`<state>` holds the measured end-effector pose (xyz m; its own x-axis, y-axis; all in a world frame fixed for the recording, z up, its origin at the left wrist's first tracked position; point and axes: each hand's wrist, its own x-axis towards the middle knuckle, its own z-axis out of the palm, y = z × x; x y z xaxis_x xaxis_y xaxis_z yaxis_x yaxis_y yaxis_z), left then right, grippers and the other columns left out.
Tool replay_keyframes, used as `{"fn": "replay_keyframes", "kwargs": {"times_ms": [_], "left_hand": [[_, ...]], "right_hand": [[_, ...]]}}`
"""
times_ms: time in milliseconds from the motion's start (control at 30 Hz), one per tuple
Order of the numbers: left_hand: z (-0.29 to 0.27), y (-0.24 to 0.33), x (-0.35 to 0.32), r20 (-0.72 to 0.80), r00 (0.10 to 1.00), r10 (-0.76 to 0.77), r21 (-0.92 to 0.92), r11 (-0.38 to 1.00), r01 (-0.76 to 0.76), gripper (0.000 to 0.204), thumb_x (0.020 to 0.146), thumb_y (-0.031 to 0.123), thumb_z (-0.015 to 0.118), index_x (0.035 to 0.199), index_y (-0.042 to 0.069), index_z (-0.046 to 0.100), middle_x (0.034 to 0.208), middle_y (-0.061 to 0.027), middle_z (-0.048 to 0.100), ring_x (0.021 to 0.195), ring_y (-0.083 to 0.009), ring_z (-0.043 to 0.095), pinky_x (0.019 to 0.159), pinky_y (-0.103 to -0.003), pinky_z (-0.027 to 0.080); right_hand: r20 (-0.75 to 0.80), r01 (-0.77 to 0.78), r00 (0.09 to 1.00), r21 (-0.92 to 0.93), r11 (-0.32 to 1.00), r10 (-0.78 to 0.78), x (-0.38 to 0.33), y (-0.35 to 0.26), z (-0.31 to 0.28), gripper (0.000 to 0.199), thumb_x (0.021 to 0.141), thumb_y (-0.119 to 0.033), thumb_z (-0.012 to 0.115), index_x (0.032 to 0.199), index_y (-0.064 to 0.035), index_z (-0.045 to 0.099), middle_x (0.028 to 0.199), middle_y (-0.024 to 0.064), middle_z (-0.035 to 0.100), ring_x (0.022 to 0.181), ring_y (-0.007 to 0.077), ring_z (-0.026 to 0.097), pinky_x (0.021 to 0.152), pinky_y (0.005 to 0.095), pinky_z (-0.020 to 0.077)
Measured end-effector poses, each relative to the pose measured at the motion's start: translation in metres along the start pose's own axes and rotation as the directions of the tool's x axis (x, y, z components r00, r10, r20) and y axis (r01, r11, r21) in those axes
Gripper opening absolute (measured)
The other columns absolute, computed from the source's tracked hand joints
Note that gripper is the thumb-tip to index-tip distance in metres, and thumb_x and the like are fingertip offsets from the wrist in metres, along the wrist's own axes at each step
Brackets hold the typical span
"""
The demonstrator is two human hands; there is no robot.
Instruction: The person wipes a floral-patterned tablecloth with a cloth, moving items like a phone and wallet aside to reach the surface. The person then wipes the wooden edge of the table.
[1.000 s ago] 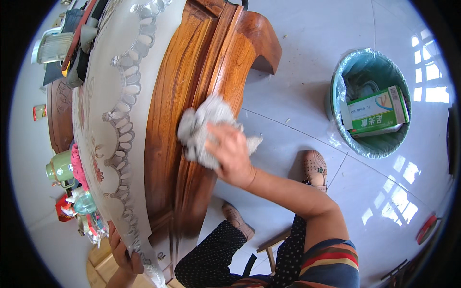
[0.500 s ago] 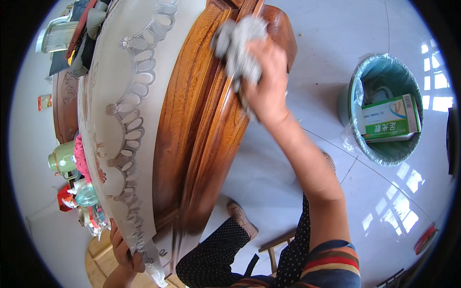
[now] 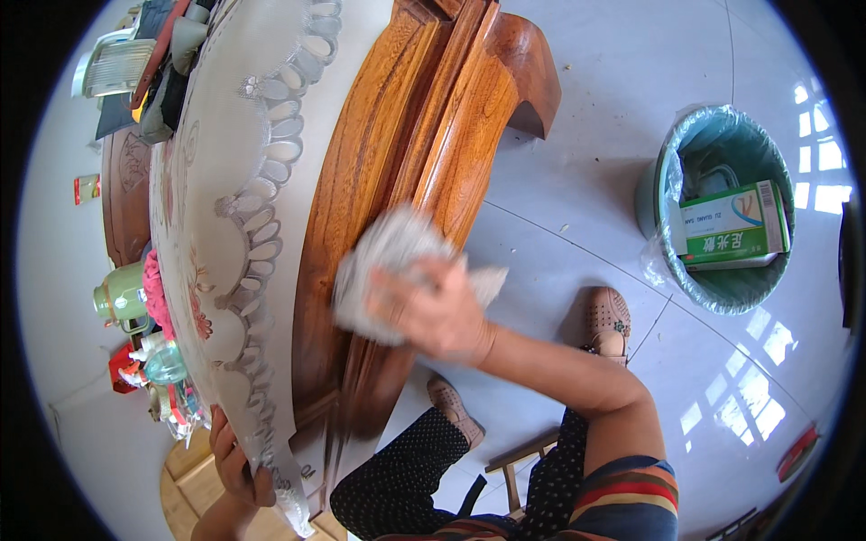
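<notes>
My right hand (image 3: 428,307) is closed on a crumpled light grey cloth (image 3: 388,261), pressing it against the side of a brown wooden table (image 3: 469,117) with carved, glossy mouldings. The cloth is slightly blurred by motion. At the table's near left corner, my left hand (image 3: 236,464) grips the hanging edge of a white tablecloth (image 3: 234,162) with a silvery scalloped lace border. Its fingers curl over the fabric, and the lace edge droops beside them.
On the tabletop's left stand a green thermos jug (image 3: 122,296), a pink cloth (image 3: 155,293) and several bottles. A bin (image 3: 649,194) lined with a bag holds a green and white box (image 3: 735,221). Behind my legs is a wooden stool (image 3: 514,473). A round wooden seat (image 3: 180,478) is at lower left.
My right hand has drawn the grey cloth along the wooden side from the far end toward me. The left hand stays at the tablecloth's corner.
</notes>
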<state>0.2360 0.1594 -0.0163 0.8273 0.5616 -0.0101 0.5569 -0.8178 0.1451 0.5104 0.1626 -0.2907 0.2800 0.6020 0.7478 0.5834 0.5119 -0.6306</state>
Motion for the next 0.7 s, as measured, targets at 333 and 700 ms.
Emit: {"fn": "replay_keyframes", "kwargs": {"times_ms": [333, 700], "left_hand": [[-0.005, 0.003, 0.007, 0.051, 0.999, -0.01, 0.008, 1.0, 0.01, 0.039, 0.086, 0.027, 0.049, 0.117, 0.002, 0.048, 0.122, -0.0249, 0.051, 0.12, -0.0499, 0.043, 0.106, -0.062, 0.024], [-0.006, 0.011, 0.005, 0.081, 0.994, -0.078, 0.027, 0.997, 0.076, 0.034, 0.079, 0.02, 0.052, 0.107, 0.001, 0.054, 0.114, -0.0214, 0.055, 0.117, -0.0476, 0.045, 0.106, -0.06, 0.026]], "right_hand": [[-0.359, -0.222, 0.931, -0.4, 0.889, 0.071, 0.11, 0.105, -0.059, 0.037, 0.064, 0.001, 0.061, 0.098, -0.0123, 0.068, 0.107, 0.0127, 0.058, 0.096, 0.0306, 0.054, 0.078, 0.0422, 0.0437], [0.184, 0.024, 0.983, -0.052, 0.998, -0.014, 0.02, -0.027, -0.011, 0.028, 0.071, -0.022, 0.06, 0.093, -0.0073, 0.068, 0.109, 0.0123, 0.056, 0.099, 0.0278, 0.049, 0.071, 0.0374, 0.0389]]}}
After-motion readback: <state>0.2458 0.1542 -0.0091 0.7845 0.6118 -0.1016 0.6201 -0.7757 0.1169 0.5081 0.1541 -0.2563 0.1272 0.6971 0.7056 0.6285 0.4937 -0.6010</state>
